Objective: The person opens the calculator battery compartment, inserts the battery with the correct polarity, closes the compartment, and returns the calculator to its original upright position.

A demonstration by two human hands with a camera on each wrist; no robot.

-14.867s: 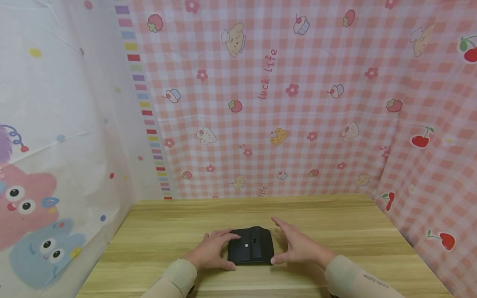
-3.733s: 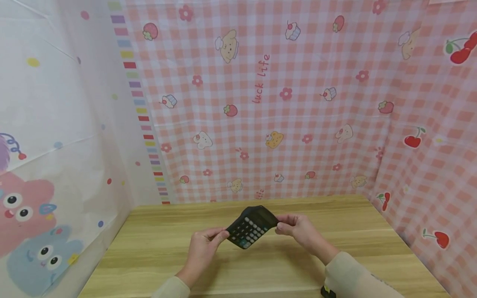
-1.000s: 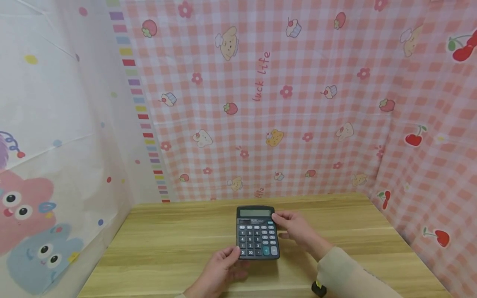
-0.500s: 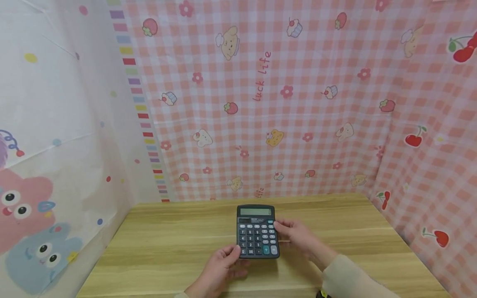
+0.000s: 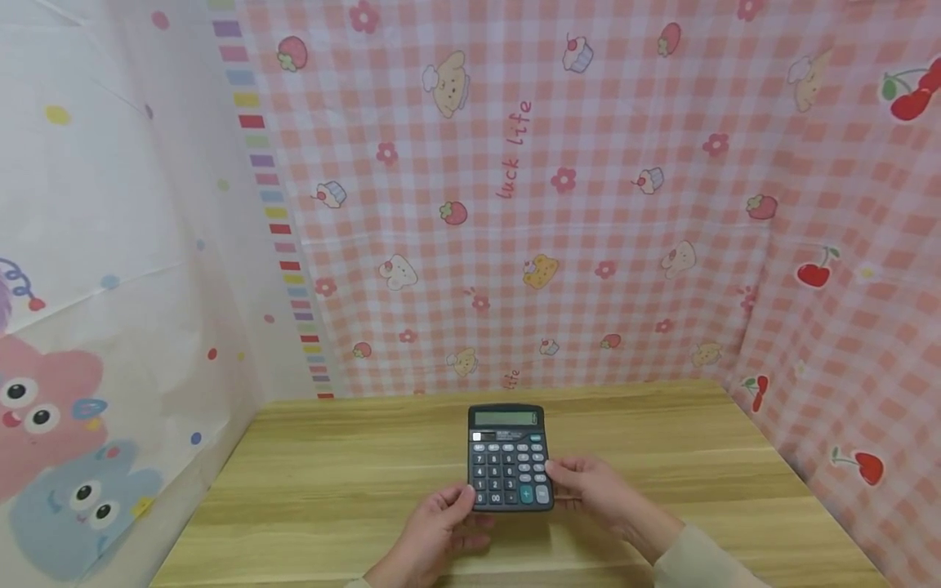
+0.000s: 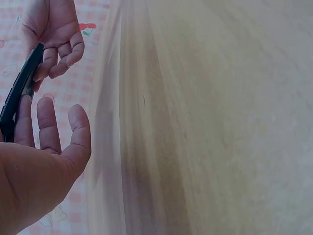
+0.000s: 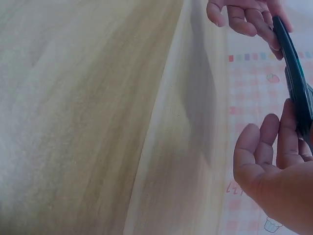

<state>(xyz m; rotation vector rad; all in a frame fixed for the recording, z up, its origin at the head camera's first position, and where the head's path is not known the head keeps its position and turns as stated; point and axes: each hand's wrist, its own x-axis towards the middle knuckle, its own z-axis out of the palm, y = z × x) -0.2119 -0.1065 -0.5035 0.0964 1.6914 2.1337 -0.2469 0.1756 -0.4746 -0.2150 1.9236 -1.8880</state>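
A dark calculator (image 5: 510,457) with grey, black and teal keys is held up above the table, its face and lit display toward the head camera. My left hand (image 5: 434,527) pinches its lower left corner, thumb on the front and fingers behind. At its right edge, low down, my right hand (image 5: 599,494) pinches it the same way. Both wrist views show the calculator edge-on, (image 6: 22,85) in the left one, apart from the tabletop. The other fingers of each hand are loosely bent beneath it. The calculator's back is mostly out of sight.
The wood-grain table (image 5: 331,465) spreads under the hands. Behind it hangs a pink checked cloth (image 5: 647,229) with printed cartoons, which also covers the right side. A white cloth (image 5: 132,204) with printed figures hangs on the left.
Much earlier a black folded case-like object lay between the hands; later they held the calculator tilted. Over the last second the right hand slid down its right edge, while the left hand stayed put.
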